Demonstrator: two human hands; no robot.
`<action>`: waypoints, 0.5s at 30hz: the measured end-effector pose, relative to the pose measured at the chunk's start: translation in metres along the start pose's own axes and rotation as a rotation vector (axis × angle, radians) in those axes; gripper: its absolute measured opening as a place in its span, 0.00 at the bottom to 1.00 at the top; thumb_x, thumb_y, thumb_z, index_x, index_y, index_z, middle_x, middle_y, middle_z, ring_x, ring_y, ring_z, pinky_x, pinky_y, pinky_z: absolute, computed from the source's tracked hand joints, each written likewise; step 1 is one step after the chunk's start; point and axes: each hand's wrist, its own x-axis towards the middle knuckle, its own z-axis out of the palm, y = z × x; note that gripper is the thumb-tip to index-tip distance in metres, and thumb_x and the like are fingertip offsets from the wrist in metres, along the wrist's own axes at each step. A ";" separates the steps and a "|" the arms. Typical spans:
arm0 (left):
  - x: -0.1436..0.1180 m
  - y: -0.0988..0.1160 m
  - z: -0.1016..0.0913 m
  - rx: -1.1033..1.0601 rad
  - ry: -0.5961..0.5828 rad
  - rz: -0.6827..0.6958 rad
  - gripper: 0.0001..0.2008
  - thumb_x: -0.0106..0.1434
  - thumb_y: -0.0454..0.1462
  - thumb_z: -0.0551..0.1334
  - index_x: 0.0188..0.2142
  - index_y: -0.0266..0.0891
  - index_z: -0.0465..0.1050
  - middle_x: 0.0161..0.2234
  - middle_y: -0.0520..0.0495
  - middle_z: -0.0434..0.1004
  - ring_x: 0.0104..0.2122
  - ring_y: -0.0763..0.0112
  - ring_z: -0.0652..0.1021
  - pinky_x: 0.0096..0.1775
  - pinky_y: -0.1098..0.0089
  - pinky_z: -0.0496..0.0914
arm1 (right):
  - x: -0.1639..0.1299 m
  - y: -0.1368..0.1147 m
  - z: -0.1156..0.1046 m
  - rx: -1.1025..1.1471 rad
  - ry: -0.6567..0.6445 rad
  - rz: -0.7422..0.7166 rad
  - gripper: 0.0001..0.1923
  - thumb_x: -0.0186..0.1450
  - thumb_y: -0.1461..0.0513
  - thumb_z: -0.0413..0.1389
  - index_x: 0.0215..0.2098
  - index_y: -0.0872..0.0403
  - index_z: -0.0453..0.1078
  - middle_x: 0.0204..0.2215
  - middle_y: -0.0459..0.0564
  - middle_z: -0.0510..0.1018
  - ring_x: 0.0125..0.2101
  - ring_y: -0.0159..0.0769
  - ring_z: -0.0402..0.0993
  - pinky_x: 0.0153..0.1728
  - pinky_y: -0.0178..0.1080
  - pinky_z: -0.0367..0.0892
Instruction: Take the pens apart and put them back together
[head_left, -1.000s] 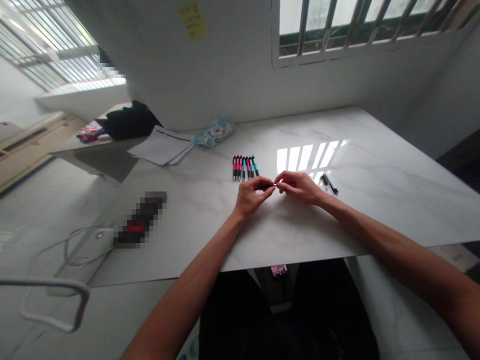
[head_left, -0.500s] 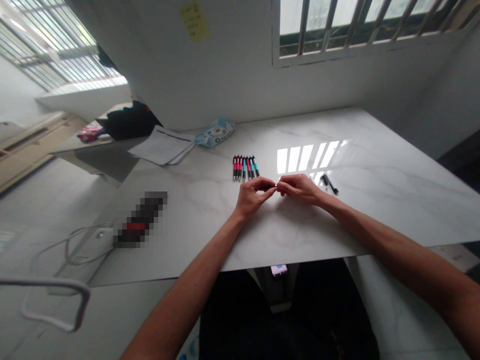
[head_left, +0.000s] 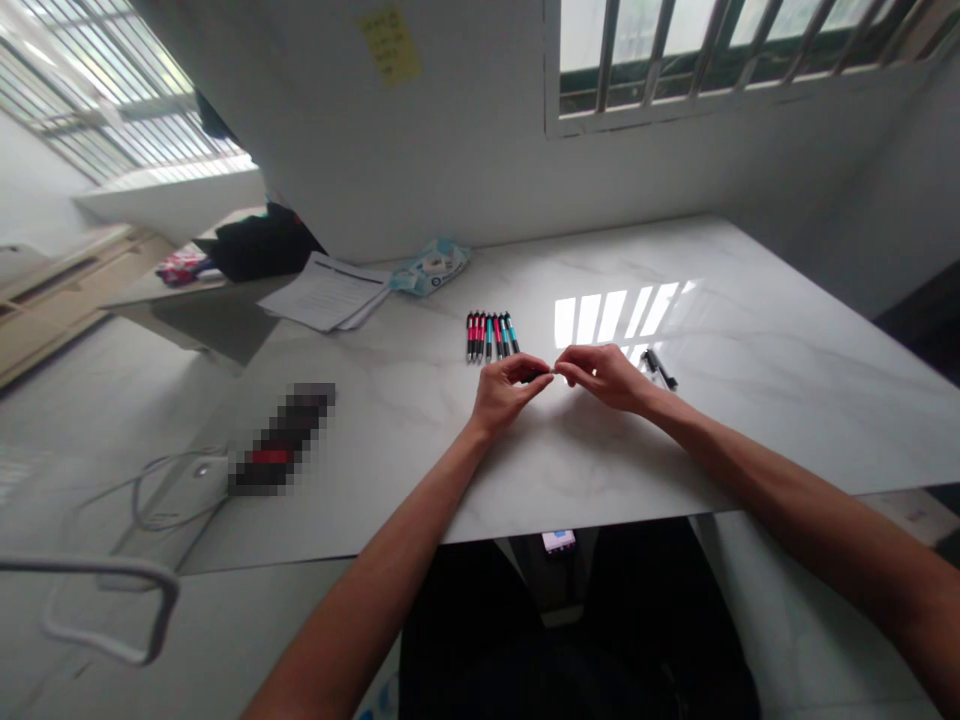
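Note:
My left hand [head_left: 501, 392] is closed, thumb and fingers pinching a short black pen part [head_left: 534, 377] that lies nearly level just above the table. Most of that part is hidden by the fingers. Close at its right end, my right hand [head_left: 604, 375] is bent into a pinch; a tiny pale tip shows between the two hands, and whatever the right fingers hold is too small to name. Beyond my left hand lies a row of several pens [head_left: 491, 336] with red or teal barrels and black grips. Loose black pen parts [head_left: 661, 368] rest to the right of my right hand.
Printed papers [head_left: 330, 290] and a blue-white wipes packet [head_left: 431, 268] lie at the back left of the marble-look table [head_left: 787, 400]. A blurred-out dark object [head_left: 281, 440] and a white box with a cable [head_left: 199, 475] are at left. A phone [head_left: 558, 541] shows below the front edge.
My right hand's fingers have shifted slightly and loosened around the right end of the pen part, showing a small gap below. My left hand stays in place.

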 end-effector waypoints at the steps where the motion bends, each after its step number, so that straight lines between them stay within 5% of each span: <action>1: 0.001 0.000 -0.001 -0.008 0.022 -0.010 0.15 0.57 0.46 0.76 0.36 0.37 0.82 0.35 0.45 0.85 0.35 0.67 0.83 0.42 0.66 0.78 | -0.001 -0.008 -0.005 -0.053 0.054 -0.026 0.15 0.73 0.52 0.55 0.44 0.53 0.78 0.25 0.46 0.78 0.25 0.33 0.68 0.31 0.38 0.62; 3: 0.003 -0.002 -0.004 -0.004 0.060 -0.028 0.16 0.56 0.47 0.75 0.36 0.37 0.81 0.34 0.46 0.84 0.33 0.69 0.82 0.38 0.69 0.76 | -0.011 -0.032 -0.013 -0.151 0.169 -0.113 0.14 0.73 0.54 0.55 0.51 0.51 0.77 0.28 0.48 0.79 0.27 0.36 0.71 0.33 0.40 0.65; 6: 0.004 -0.003 -0.008 0.017 0.090 -0.059 0.15 0.59 0.48 0.74 0.35 0.38 0.81 0.32 0.48 0.82 0.28 0.74 0.77 0.31 0.73 0.71 | -0.049 -0.081 0.003 -0.189 0.213 -0.321 0.08 0.72 0.58 0.56 0.45 0.46 0.78 0.28 0.49 0.80 0.29 0.39 0.72 0.36 0.45 0.68; 11: 0.004 -0.005 -0.011 -0.030 0.120 -0.119 0.16 0.58 0.49 0.74 0.33 0.39 0.79 0.27 0.52 0.76 0.24 0.77 0.71 0.27 0.74 0.65 | -0.140 -0.122 0.110 0.092 -0.300 -0.809 0.03 0.67 0.60 0.63 0.39 0.44 0.78 0.22 0.42 0.78 0.25 0.33 0.73 0.28 0.39 0.70; 13: 0.004 -0.005 -0.011 -0.056 0.138 -0.119 0.17 0.55 0.48 0.75 0.32 0.39 0.77 0.27 0.52 0.74 0.26 0.76 0.71 0.28 0.74 0.65 | -0.155 -0.111 0.145 0.062 -0.390 -0.787 0.05 0.65 0.61 0.65 0.31 0.45 0.76 0.19 0.40 0.76 0.20 0.31 0.71 0.22 0.37 0.68; 15: 0.005 -0.007 -0.011 -0.077 0.162 -0.108 0.18 0.53 0.47 0.76 0.31 0.39 0.75 0.28 0.53 0.73 0.27 0.76 0.72 0.30 0.74 0.67 | -0.151 -0.095 0.158 -0.044 -0.438 -0.678 0.07 0.66 0.60 0.65 0.29 0.43 0.76 0.25 0.40 0.80 0.23 0.32 0.74 0.22 0.35 0.69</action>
